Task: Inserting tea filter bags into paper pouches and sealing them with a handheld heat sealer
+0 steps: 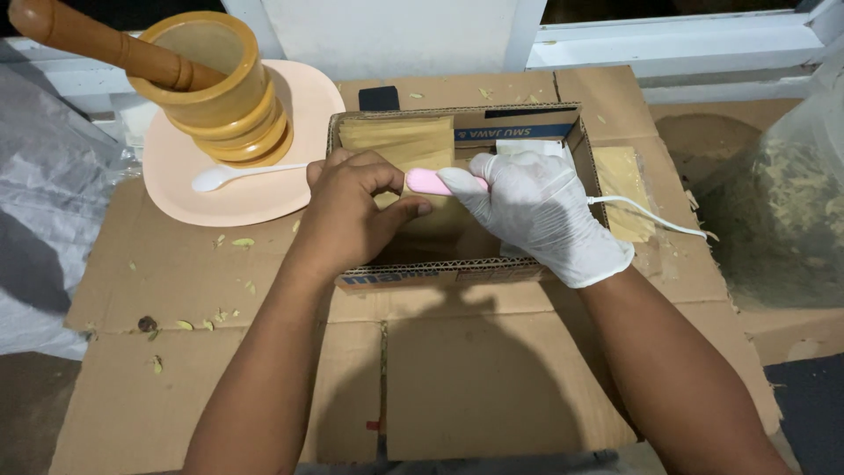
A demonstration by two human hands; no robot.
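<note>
Holding a small pink tool in my right hand, I keep it over the open cardboard box. That hand wears a white glove, and its fingers are curled tight around the tool, so only the pink end sticks out. A thin white cord runs from under the glove, off to the right. My bare left hand is just beside it, with the thumb and fingers pinched close together near the pink tip. I cannot tell if they pinch anything. Flat tan packets lie inside the box, under my hands. To do this well, I think I should keep both hands low and steady, and keep the cord away from the box edge. On my left sits a peach plate with a white spoon, a wooden mortar and a pestle. Little green bits lie on the cardboard sheet.
</note>
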